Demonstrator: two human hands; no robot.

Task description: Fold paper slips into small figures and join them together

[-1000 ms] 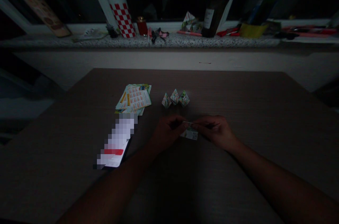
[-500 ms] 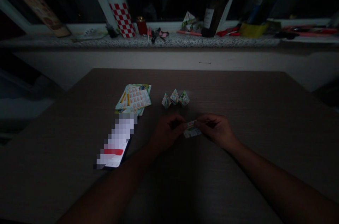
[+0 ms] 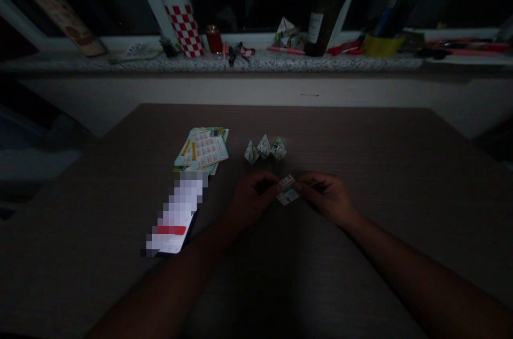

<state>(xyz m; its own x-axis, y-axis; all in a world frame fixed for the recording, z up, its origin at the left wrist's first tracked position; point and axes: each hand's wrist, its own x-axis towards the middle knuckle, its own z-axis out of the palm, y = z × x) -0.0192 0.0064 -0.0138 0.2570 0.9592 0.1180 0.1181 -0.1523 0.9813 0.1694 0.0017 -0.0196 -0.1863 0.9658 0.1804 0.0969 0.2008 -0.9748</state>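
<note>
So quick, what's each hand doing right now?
Left hand: closed, pinching the folded paper piece.
Right hand: closed, pinching the same paper piece.

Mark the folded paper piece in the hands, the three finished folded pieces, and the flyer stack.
folded paper piece (image 3: 287, 190), head view, its printed middle between both hands
three finished folded pieces (image 3: 264, 147), head view, the middle one
flyer stack (image 3: 203, 151), head view, top sheet's centre
</note>
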